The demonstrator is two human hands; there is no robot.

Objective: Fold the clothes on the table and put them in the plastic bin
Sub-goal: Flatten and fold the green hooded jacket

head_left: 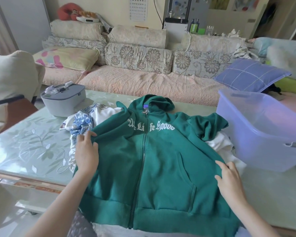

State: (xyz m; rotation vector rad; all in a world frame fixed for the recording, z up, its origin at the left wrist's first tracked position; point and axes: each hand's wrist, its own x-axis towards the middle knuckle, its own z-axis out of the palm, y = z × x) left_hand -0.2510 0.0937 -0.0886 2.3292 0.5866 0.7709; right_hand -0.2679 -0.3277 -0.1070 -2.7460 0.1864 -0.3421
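Note:
A green zip hoodie with white lettering lies face up across the table, hood away from me, hem hanging over the near edge. My left hand grips the hoodie's left side edge, thumb on top of the cloth. My right hand grips the hoodie's right side edge near the pocket. Both sleeves are bunched up by the shoulders. A blue-patterned garment and white clothes lie under and to the left of the hoodie. More white cloth shows on its right. The clear plastic bin stands at the table's right.
A grey lidded box sits at the table's far left. The glass table top has a leaf pattern. Behind the table runs a floral sofa with cushions and a purple pillow.

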